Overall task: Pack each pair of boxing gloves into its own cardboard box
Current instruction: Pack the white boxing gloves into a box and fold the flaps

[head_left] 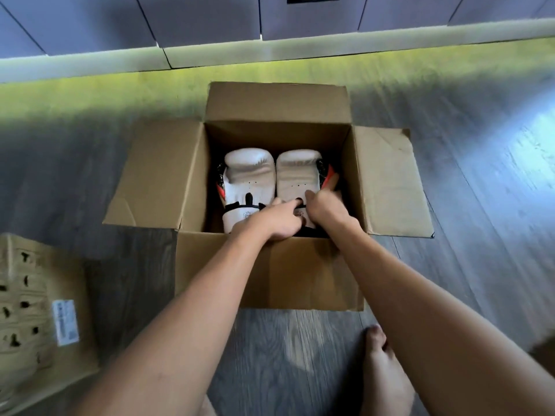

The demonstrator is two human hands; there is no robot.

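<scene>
Both gloves are lying side by side in the open box at frame centre; your left hand is pressing outstretched fingers on the cuffs; your right hand is curling round the right cuff; push them flat below the rim before folding flaps.

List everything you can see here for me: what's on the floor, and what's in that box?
cardboard box: one, brown, flaps open, centre of floor
boxing gloves: two, white with red and black trim, side by side inside the box
perforated cardboard: one, tan, lower left, with a white label
floor: grey wood, yellow-green band at far side
cabinet fronts: several, grey-purple, along the top
bare foot: one, lower right
left hand: on the gloves' cuffs
right hand: on the right-side glove's cuff
</scene>
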